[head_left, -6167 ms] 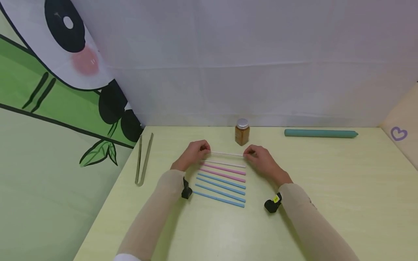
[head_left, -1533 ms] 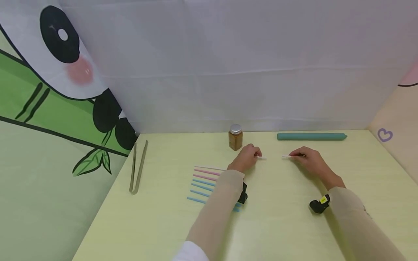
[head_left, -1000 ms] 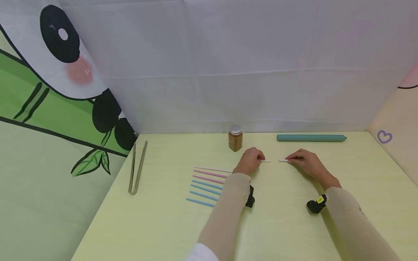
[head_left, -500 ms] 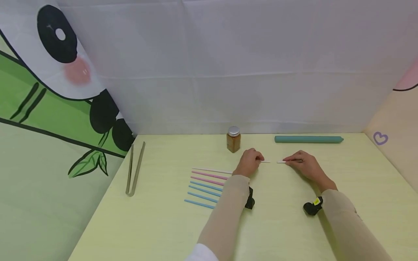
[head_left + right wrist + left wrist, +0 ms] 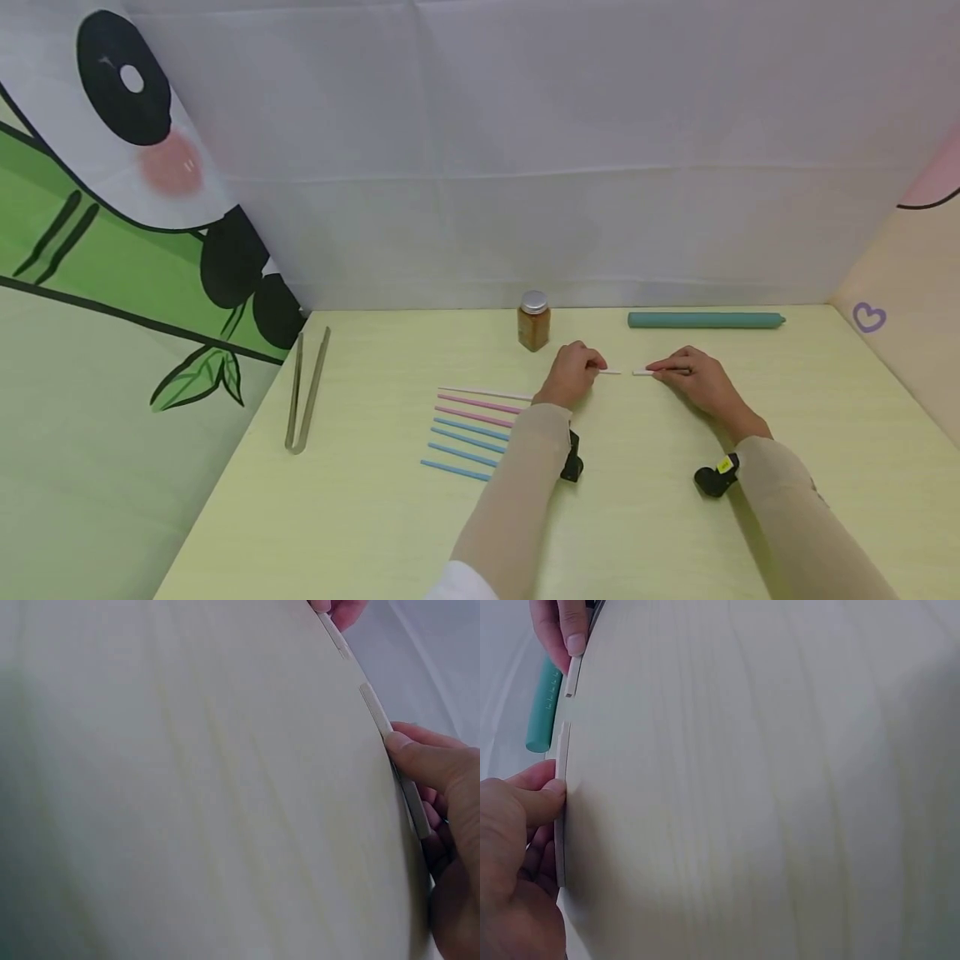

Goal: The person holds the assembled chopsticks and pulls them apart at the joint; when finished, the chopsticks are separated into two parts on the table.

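My left hand (image 5: 572, 373) pinches a short white stick piece (image 5: 561, 754), whose end facing the other hand narrows to a thinner tip. Opposite it, my right hand (image 5: 697, 382) grips a second white stick piece (image 5: 373, 707) between thumb and fingers. The two pieces lie nearly in line, ends facing, a small gap between them. Left of the hands lies a row of thin sticks: one white stick (image 5: 480, 392) at the back, two pink sticks (image 5: 474, 402), then several blue sticks (image 5: 459, 454). My left forearm and hand hide their right ends.
A jar (image 5: 533, 323) with brown contents and a silver lid stands behind the left hand. A teal cylinder (image 5: 705, 320) lies along the table's back edge. Metal tongs (image 5: 306, 404) lie at the left. A pale fabric wall (image 5: 480, 225) rises behind the table.
Earlier, both hands held a white stick's two ends behind the row. They have since moved right and hold separate white pieces. Lately the gap between the pieces has narrowed a little.
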Demonstrator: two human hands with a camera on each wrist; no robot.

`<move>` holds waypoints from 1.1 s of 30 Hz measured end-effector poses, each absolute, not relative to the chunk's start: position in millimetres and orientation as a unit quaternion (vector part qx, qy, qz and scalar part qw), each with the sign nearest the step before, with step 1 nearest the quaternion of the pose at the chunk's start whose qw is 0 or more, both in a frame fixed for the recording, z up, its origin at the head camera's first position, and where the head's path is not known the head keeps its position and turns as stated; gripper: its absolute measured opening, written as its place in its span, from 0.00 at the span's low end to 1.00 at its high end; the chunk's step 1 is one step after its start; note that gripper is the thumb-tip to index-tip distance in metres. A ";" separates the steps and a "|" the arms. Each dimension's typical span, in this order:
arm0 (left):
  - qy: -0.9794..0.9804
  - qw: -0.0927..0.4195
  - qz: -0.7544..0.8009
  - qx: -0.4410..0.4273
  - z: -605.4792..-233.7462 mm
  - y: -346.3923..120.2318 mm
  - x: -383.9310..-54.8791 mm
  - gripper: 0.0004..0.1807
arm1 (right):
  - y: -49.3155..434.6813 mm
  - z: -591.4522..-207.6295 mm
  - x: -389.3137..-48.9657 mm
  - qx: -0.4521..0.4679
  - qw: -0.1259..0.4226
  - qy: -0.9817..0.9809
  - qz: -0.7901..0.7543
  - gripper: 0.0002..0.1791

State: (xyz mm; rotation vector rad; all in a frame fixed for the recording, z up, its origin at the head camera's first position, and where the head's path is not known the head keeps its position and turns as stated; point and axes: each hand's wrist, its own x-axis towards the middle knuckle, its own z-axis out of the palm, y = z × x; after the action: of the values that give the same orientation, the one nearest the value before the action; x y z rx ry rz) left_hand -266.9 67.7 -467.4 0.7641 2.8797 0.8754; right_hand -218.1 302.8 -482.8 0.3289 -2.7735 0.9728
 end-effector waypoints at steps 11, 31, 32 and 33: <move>0.928 0.033 0.279 0.244 -466.1 63.8 -265.7 0.07 | 298.4 -483.2 -218.0 0.102 0.073 -0.936 0.330 0.11; 0.881 -0.028 0.354 0.313 -406.4 73.4 -258.9 0.12 | 293.5 -443.6 -221.3 0.130 0.094 -0.933 0.322 0.18; 0.877 -0.032 0.358 0.318 -403.2 72.1 -259.0 0.12 | 291.6 -441.1 -221.3 0.136 0.101 -0.932 0.319 0.18; 0.873 -0.035 0.364 0.322 -399.9 70.0 -258.8 0.12 | 289.5 -438.7 -221.3 0.141 0.107 -0.932 0.317 0.18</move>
State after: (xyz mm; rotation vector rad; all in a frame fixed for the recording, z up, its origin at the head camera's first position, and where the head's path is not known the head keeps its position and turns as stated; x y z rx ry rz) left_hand -258.8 70.0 -399.9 1.0355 2.8060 1.1706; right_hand -221.3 289.5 -438.7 0.4159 -2.7429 0.9338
